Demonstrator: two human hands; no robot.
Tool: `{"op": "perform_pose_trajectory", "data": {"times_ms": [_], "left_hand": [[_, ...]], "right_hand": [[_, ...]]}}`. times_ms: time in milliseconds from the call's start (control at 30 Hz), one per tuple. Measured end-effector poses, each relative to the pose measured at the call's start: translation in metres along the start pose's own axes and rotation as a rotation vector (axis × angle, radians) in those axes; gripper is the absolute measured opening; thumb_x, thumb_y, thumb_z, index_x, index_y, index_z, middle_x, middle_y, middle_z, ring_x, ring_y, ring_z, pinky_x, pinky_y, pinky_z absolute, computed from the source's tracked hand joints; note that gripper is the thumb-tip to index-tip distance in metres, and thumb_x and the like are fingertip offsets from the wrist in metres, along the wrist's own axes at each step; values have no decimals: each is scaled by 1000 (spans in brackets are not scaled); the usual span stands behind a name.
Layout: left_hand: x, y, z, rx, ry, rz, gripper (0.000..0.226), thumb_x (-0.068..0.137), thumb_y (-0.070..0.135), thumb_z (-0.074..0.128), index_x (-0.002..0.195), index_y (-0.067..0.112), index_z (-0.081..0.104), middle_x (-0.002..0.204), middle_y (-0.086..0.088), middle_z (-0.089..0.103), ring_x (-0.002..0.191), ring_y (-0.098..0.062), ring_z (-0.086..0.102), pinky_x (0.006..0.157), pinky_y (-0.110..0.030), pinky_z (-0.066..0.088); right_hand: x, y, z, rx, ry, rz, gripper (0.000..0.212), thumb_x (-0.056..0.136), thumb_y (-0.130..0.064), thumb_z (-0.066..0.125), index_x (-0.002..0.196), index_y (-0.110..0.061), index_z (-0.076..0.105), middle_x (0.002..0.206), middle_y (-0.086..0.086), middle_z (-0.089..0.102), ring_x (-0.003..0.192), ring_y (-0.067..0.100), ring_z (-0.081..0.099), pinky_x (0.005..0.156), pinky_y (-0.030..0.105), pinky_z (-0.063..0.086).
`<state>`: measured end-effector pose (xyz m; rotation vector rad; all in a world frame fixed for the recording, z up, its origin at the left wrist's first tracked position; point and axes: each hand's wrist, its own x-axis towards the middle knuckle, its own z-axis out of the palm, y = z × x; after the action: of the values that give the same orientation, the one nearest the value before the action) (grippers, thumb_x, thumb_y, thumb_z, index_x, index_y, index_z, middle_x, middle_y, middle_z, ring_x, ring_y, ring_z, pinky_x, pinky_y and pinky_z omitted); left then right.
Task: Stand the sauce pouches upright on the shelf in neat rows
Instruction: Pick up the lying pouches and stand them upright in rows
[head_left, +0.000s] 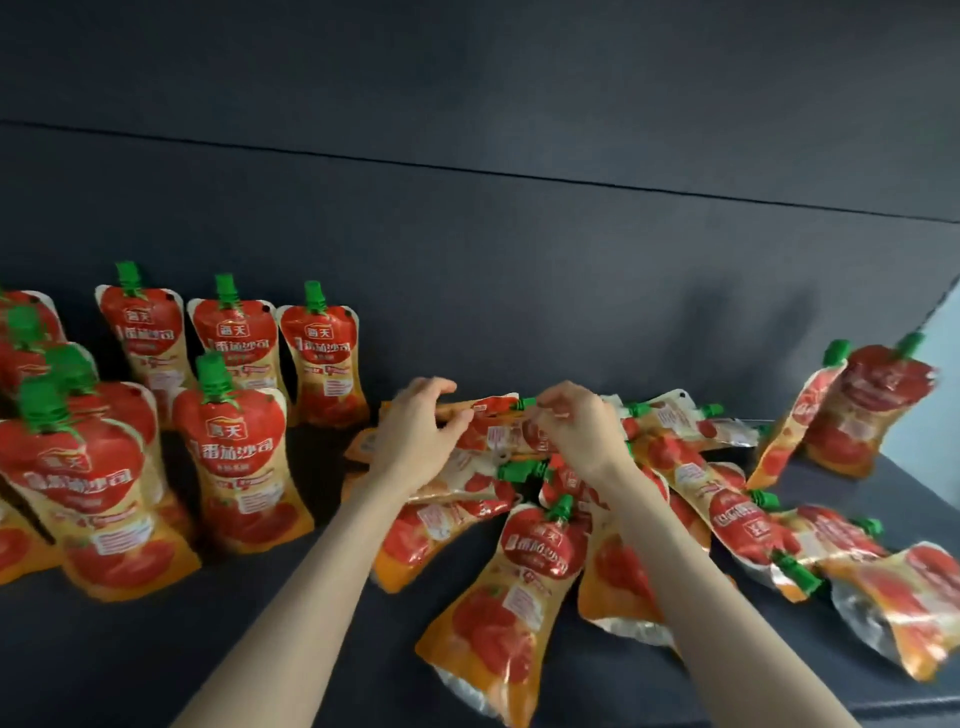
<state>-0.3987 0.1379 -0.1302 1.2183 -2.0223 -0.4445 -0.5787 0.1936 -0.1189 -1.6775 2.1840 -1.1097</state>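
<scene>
Red and orange sauce pouches with green caps fill the dark shelf (322, 639). Several stand upright in rows at the left, the nearest of them (241, 462) facing me. A loose heap (691, 499) lies flat in the middle and right. Both my hands hold one pouch (493, 413) sideways above the heap, cap pointing right. My left hand (415, 431) grips its body. My right hand (582, 426) pinches it at the green cap end. Two more pouches (857, 410) lean at the far right.
A dark back wall (519, 286) rises right behind the shelf. One pouch (514, 587) lies near the front, between my forearms. Bare shelf surface shows at the front left and behind the heap, to the right of the standing rows.
</scene>
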Motion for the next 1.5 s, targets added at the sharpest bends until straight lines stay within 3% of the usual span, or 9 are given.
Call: {"op": "perform_pose_trajectory", "data": {"times_ms": [167,267,567,733,900,1067,1200,1267,1500], "left_hand": [[36,-8,23,167,-179,-61,52,90,46,51,132,17,47,135,-4,51,124,-23,46,101,-37,34],[45,-11,32,307,-246,-97,53,88,54,48,130,22,50,132,0,55,123,-22,47,100,-41,28],[41,-23,49,264,40,-26,32,92,44,49,112,26,65,107,5,69,106,-17,58,89,-33,26],[41,-18,48,172,127,0,31,92,38,51,114,20,65,107,0,69,105,-20,60,94,-37,29],[40,-20,45,15,88,1,40,90,44,46,114,17,64,102,0,70,97,-17,66,91,-45,49],[49,-6,33,-158,184,0,27,94,28,48,107,8,61,98,6,62,92,-6,58,70,-15,46],[51,-9,33,-318,130,-110,26,97,31,39,93,8,51,86,-4,60,82,-17,60,67,-29,49],[49,-10,34,-435,105,-199,25,98,32,36,97,9,47,89,3,57,86,-10,57,67,-19,45],[49,-19,41,-530,58,-237,26,91,31,55,114,22,46,111,7,57,104,-7,53,85,-23,42]], "right_hand": [[38,28,-11,-147,-162,-35,38,85,-40,64,114,-16,63,116,2,64,108,21,57,84,22,40],[55,43,-13,-238,-220,-18,47,85,-46,61,120,-16,60,123,3,62,114,24,55,95,31,40],[66,65,-25,-533,-220,123,73,77,-70,51,128,-17,49,135,13,38,129,38,27,111,51,18],[71,71,-29,-402,-247,220,78,66,-73,61,119,-17,50,124,13,52,122,37,40,104,50,25],[67,62,-35,-250,-58,53,66,66,-54,75,120,-24,52,116,6,58,120,30,44,98,41,27],[76,34,-57,-165,69,-216,51,70,-15,79,117,-18,60,114,3,56,110,23,42,79,31,39],[84,15,-50,-211,91,-379,49,73,-2,73,119,-12,59,129,6,43,116,22,37,86,38,48],[86,10,-41,-172,105,-427,56,71,-3,75,123,-11,55,136,10,34,121,24,37,91,35,46],[76,2,-15,449,170,-92,63,72,-20,80,125,-20,47,102,-12,61,84,-3,59,72,12,50]]}}
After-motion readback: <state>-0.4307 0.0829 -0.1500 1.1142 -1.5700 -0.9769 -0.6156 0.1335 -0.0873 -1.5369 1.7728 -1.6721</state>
